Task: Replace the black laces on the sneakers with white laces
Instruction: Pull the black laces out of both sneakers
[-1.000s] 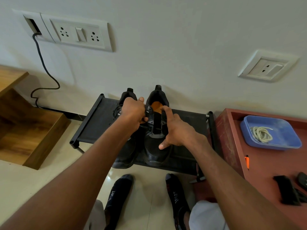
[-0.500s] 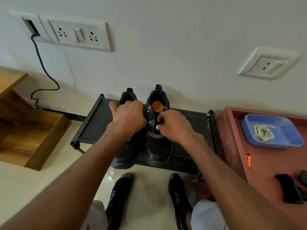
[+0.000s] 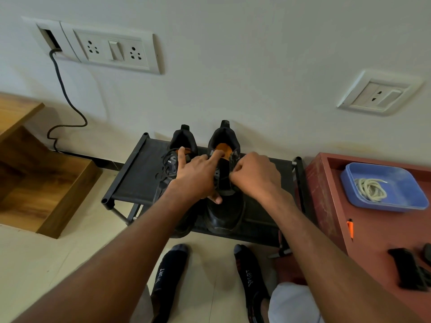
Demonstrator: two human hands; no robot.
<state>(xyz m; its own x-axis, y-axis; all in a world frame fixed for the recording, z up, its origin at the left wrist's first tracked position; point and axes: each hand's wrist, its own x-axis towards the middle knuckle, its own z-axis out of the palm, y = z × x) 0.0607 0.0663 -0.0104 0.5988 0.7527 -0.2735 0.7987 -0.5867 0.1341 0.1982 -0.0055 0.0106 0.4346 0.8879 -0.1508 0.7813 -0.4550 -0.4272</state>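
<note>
Two black sneakers stand side by side on a low black shoe rack, heels toward the wall. The left sneaker still shows loose black lace at its side. The right sneaker has an orange insole. My left hand lies over both shoes, its fingers straight and reaching to the shoe openings, its thumb on the right sneaker's toe side. My right hand has curled fingers pinching the black lace at the right sneaker's eyelets. White laces lie coiled in a blue tray.
The blue tray sits on a red table at the right, with an orange pen and black objects on it. A wooden step is at the left. A black cable hangs from the wall socket. My socked feet stand before the rack.
My left hand opened out and shifted right, its fingers now stretched to the shoe openings. My right hand moved up the right sneaker and closed on the lace by the eyelets.
</note>
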